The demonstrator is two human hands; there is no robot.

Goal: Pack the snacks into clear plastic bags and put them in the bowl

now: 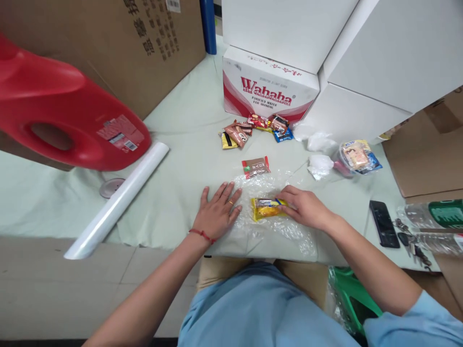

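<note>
My right hand [302,205] grips the right end of a yellow-wrapped snack [265,209], thumb and fingers closed on it. Under the snack lies a crinkled sheet of clear plastic film [289,236], spread over the pale green cloth. My left hand [220,209] rests flat with fingers spread, at the film's left edge, holding nothing. Just above the film sits a brown and red snack packet [256,166]. Farther back is a heap of small wrapped snacks [237,134] in several colours, in front of the Wahaha water box [267,86].
A roll of film [119,200] lies slanted at left beside a large red jug [72,111]. At right are crumpled white tissues [320,166], a bag of snacks [358,156], a phone [384,224], keys [412,243] and plastic bottles [434,214]. Cardboard boxes [427,149] stand around.
</note>
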